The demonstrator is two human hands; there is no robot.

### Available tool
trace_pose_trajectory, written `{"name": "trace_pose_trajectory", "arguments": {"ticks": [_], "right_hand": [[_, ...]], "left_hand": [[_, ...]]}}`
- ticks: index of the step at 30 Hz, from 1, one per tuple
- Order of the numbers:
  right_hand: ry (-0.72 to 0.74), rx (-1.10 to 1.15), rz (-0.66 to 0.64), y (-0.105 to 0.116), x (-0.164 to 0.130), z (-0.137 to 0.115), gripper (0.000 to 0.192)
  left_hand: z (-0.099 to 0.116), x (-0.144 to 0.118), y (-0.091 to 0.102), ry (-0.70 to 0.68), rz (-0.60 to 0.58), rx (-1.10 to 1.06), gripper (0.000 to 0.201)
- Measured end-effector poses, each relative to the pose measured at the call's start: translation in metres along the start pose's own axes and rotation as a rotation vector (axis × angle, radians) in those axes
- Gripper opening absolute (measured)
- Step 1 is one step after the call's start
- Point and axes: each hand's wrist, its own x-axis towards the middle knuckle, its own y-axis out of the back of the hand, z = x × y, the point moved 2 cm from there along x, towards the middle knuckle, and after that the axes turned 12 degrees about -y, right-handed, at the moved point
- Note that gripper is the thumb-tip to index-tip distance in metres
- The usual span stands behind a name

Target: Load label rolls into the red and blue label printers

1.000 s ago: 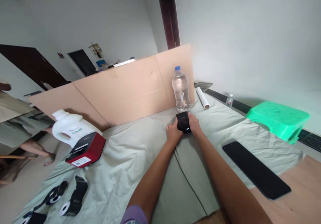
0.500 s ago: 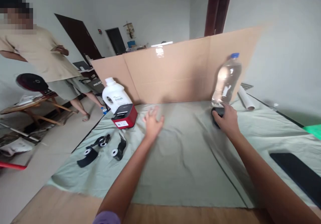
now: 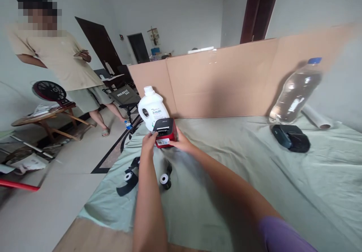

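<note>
Left hand [image 3: 149, 139] and right hand [image 3: 181, 143] both closed around the red printer [image 3: 165, 132], one per side; grip looks firm but fingers are blurred. Printer sits on the cloth [image 3: 232, 176], touching the white jug [image 3: 152, 110]. Black rolls [image 3: 164, 176] just beside the forearms.

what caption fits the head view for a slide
Both hands grasp a red-and-black box beside a white jug.

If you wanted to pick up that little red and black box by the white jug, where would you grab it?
Probably by its two red side walls, one hand from each side. The red and black box sits flat on the green cloth with the white jug close behind it, so the back is crowded. The left hand and right hand already flank it that way.
</note>
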Motion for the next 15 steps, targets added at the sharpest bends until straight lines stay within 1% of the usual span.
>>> {"name": "trace_pose_trajectory", "arguments": {"ticks": [2,4,6,7,9,11,13,15], "right_hand": [[0.015,0.045,-0.040,-0.015,0.011,-0.002,0.107],[0.005,0.046,-0.037,-0.021,0.014,-0.002,0.110],[0.000,0.039,-0.017,-0.021,0.012,-0.003,0.109],[0.007,0.041,-0.007,-0.020,0.009,-0.004,0.107],[0.039,0.052,0.004,-0.013,0.003,-0.009,0.102],[0.099,0.055,0.028,0.002,-0.007,-0.020,0.097],[0.187,0.036,0.095,0.029,-0.024,-0.036,0.097],[0.276,-0.011,0.194,0.067,-0.051,-0.055,0.097]], "left_hand": [[-0.013,0.000,0.002,0.066,0.015,-0.005,0.027],[-0.019,0.000,0.003,0.101,0.024,-0.055,0.028],[-0.017,0.000,0.003,0.116,0.003,-0.099,0.030],[-0.012,-0.001,0.003,0.115,-0.016,-0.107,0.031],[0.005,-0.003,-0.002,0.088,-0.070,-0.103,0.031],[0.031,-0.011,-0.012,0.019,-0.137,-0.110,0.029],[0.063,-0.027,-0.030,-0.091,-0.232,-0.130,0.029],[0.095,-0.056,-0.052,-0.211,-0.340,-0.152,0.032]]}}
